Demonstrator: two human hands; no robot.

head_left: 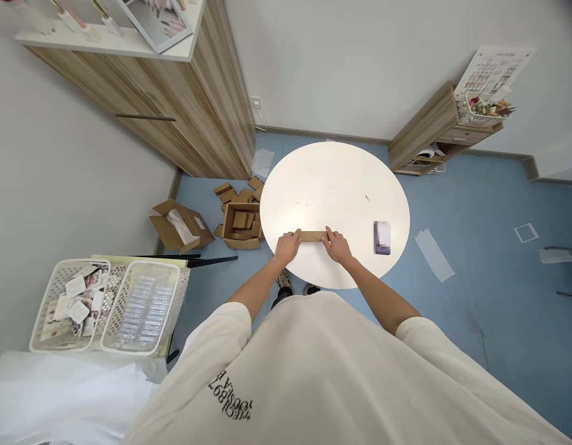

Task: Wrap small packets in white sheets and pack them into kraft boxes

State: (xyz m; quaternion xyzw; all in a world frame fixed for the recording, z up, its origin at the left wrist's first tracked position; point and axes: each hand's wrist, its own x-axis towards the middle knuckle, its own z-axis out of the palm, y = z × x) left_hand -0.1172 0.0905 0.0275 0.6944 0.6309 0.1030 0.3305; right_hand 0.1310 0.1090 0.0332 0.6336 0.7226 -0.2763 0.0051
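A flat brown cardboard piece (pixel 312 236) lies on the round white table (pixel 334 185) near its front edge. My left hand (pixel 288 245) grips its left end with curled fingers. My right hand (pixel 336 245) presses on its right end, fingers closed over it. A small blurred rectangular object (pixel 381 237) lies on the table to the right of my right hand.
On the blue floor left of the table stand open cardboard boxes (pixel 240 224) (pixel 180 225) with small folded cartons. Two white baskets (pixel 107 306) sit at the lower left. A wooden cabinet (pixel 174 93) is at the back left, a low shelf (pixel 434 133) at the back right.
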